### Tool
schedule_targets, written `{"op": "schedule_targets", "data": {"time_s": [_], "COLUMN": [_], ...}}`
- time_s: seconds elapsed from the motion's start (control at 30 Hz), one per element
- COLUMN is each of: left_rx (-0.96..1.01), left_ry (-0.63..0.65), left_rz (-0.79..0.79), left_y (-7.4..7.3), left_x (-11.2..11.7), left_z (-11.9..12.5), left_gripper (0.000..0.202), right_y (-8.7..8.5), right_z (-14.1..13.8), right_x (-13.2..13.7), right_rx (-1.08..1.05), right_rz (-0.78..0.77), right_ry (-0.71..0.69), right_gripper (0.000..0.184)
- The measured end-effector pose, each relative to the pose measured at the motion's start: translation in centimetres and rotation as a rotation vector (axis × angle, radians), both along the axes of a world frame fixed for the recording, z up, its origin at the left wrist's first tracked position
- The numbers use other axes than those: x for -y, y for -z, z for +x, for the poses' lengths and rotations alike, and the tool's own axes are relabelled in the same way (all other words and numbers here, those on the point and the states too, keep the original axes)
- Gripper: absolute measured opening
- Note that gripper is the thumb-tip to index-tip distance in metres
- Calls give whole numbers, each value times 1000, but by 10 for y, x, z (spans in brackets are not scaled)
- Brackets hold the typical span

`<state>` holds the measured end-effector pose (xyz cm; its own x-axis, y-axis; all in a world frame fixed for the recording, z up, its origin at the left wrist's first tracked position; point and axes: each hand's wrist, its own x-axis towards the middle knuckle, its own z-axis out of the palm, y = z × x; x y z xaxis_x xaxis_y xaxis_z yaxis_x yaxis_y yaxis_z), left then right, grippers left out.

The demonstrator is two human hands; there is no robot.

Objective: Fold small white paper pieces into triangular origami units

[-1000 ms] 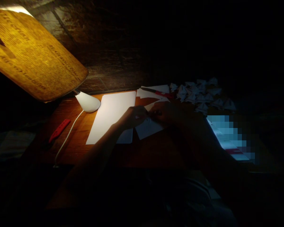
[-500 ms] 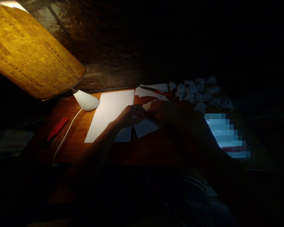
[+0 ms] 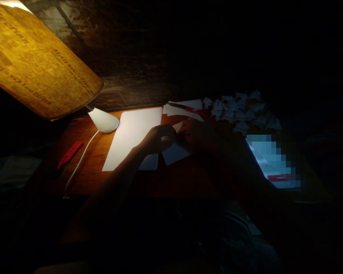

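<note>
In dim lamplight my left hand [image 3: 157, 137] and my right hand [image 3: 194, 134] meet over a small white piece of paper [image 3: 173, 151] on the wooden table [image 3: 91, 160]. Both hands have fingers curled and pinched together on the paper's upper edge. A larger white sheet [image 3: 133, 135] lies flat just left of my left hand. More cut paper pieces [image 3: 181, 108] lie behind my hands.
A white lamp base [image 3: 104, 121] with a yellow printed shade [image 3: 37, 64] stands at the left; its cord [image 3: 77, 163] runs toward me. A red tool [image 3: 70, 154] lies at far left. Several folded white paper triangles [image 3: 242, 110] pile at back right. A glowing screen [image 3: 271, 160] sits right.
My hands have drawn slightly closer together on the small paper. The view has shifted a little; nothing else has moved.
</note>
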<state>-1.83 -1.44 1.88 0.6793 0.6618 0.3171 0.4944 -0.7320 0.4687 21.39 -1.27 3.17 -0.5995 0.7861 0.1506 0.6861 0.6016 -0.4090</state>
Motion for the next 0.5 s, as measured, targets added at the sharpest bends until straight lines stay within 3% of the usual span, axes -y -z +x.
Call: {"op": "schedule_targets", "data": {"time_s": [0.27, 0.5], "left_rx": [-202, -205], "left_ry": [-130, -128], "left_rz": [203, 234], "left_y": [3, 4], "left_x": [5, 8], "left_z": [11, 10], "left_gripper": [14, 11], "right_y": [-2, -8], "right_z": [-3, 3], "right_x": [6, 9], "right_rx": [44, 75], "right_rz": [20, -1], "right_ry": [107, 42], "right_gripper": [26, 24]}}
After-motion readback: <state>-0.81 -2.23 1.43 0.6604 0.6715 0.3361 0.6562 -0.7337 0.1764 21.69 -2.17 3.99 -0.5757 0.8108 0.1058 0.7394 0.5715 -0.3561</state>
